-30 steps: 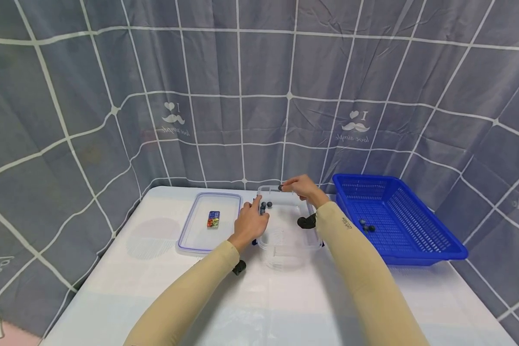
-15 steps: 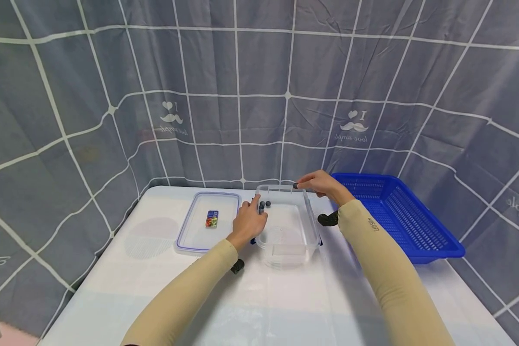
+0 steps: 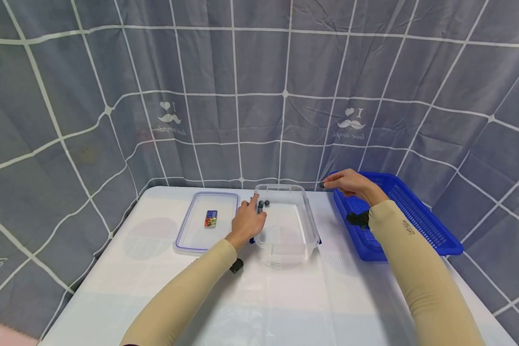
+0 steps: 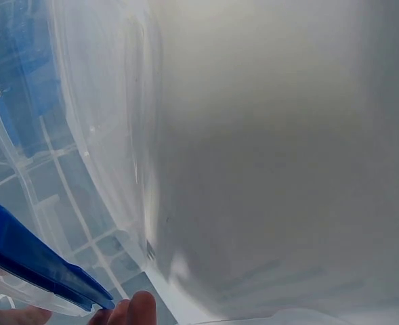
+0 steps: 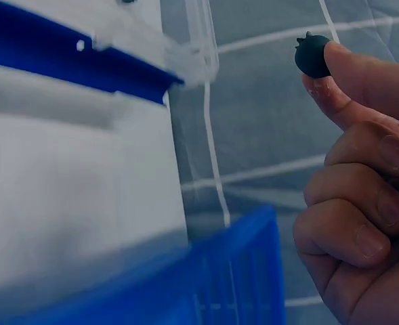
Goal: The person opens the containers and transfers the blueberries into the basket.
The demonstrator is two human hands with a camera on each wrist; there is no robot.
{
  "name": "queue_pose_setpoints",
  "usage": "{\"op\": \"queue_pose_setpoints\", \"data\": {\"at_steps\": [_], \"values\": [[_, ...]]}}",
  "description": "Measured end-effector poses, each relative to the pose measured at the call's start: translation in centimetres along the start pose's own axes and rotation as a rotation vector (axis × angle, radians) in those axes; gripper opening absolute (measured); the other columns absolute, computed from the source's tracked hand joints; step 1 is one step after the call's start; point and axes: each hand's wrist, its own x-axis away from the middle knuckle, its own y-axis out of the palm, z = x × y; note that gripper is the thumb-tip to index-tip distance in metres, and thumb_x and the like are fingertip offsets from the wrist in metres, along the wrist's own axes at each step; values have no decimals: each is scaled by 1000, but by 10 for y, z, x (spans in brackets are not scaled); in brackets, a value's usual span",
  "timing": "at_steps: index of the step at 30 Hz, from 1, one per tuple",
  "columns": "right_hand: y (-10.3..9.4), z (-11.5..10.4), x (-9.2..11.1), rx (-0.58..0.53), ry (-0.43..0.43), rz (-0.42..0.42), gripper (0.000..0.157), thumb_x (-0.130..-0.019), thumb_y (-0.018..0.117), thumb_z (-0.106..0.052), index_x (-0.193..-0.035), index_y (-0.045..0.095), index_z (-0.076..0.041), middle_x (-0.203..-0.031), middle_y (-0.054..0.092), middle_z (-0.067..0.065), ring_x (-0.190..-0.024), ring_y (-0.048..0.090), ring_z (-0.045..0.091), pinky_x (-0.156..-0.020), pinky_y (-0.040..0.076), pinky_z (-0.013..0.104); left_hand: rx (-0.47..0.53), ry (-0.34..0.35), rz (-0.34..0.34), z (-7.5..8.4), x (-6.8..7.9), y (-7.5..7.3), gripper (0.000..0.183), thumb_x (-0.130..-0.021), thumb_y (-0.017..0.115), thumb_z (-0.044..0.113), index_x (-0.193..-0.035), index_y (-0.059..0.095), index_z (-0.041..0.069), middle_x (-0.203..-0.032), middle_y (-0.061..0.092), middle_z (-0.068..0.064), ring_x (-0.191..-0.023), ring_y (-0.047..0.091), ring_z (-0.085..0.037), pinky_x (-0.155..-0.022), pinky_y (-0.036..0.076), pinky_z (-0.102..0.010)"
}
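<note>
My right hand (image 3: 350, 183) pinches a blueberry (image 5: 312, 56) between thumb and index finger, the other fingers curled in. In the head view it hovers left of and over the near rim area of the blue basket (image 3: 445, 246). My left hand (image 3: 247, 221) grips the left wall of a clear plastic container (image 3: 287, 223), index finger along the rim. Fingertips show beside the container's blue latch (image 4: 43, 264) in the left wrist view. Several blueberries (image 3: 266, 203) lie in the container's far left corner, partly hidden by the left hand. Much of the basket's inside is hidden behind the right arm.
Left of the container lies a clear lid (image 3: 192, 235) with a blue seal and a small colourful label (image 3: 211, 218). A grey checked curtain (image 3: 259, 115) hangs close behind the white table (image 3: 155, 298).
My right hand has moved right with the blueberry, from over the container's far rim to beside the basket. The left hand has stayed on the container. Blueberries seen in the basket are now covered.
</note>
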Motion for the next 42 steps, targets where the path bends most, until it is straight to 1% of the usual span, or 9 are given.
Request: {"op": "queue_pose_setpoints", "data": {"at_steps": [5, 10, 13, 20, 24, 29, 38, 42], "values": [[-15, 15, 14, 8, 14, 14, 57, -99, 65, -32, -145, 52, -2, -51, 33, -8, -44, 28, 9, -52, 30, 30, 0, 4, 3, -1, 1, 0, 63, -100, 51, 37, -159, 32, 27, -145, 46, -20, -125, 53, -37, -88, 50, -58], [-26, 34, 26, 6, 42, 9, 56, -100, 63, -30, -146, 50, 1, -50, 34, -8, -43, 27, 9, -53, 30, 32, 7, 6, 2, -2, 2, 1, 63, -100, 52, 36, -159, 32, 26, -144, 46, -21, -124, 53, -37, -88, 50, -58], [-31, 47, 31, 1, 69, 4, 56, -100, 62, -30, -146, 50, 1, -51, 35, -8, -44, 27, 8, -53, 31, 30, 1, 6, 3, -2, 2, 1, 63, -100, 52, 36, -159, 32, 26, -145, 46, -21, -124, 54, -38, -87, 50, -58], [-40, 79, 36, -25, 106, 11, 60, -99, 64, -27, -145, 47, 7, -53, 35, -11, -46, 30, 5, -51, 32, 26, 4, 8, 6, -3, 3, 1, 63, -100, 51, 36, -159, 32, 26, -145, 45, -22, -123, 55, -38, -87, 51, -57], [-41, 95, 40, -33, 133, 10, 61, -99, 64, -27, -145, 46, 9, -54, 35, -11, -47, 30, 5, -50, 32, 25, 4, 7, 6, -3, 3, 1, 63, -100, 51, 35, -159, 31, 27, -145, 45, -21, -124, 54, -38, -88, 50, -58], [-39, 109, 44, -20, 164, 0, 57, -99, 63, -25, -143, 49, 9, -56, 36, -9, -48, 31, 6, -50, 33, 25, 8, 8, 5, -3, 3, 1, 62, -100, 50, 35, -159, 31, 27, -144, 45, -21, -122, 55, -39, -87, 50, -58], [-32, 124, 49, -44, 210, -25, 47, -100, 59, -18, -137, 53, 11, -57, 37, -10, -50, 32, 4, -50, 33, 23, 19, 10, -1, -4, 3, 1, 62, -100, 50, 35, -159, 32, 27, -146, 44, -21, -123, 55, -39, -86, 50, -58], [-31, 127, 49, -63, 219, -36, 49, -100, 59, -19, -137, 51, 12, -60, 34, -10, -52, 31, 6, -51, 32, 24, 15, 7, 2, -3, 3, 1, 62, -100, 50, 35, -159, 32, 28, -145, 45, -21, -123, 54, -38, -87, 50, -58]]}}
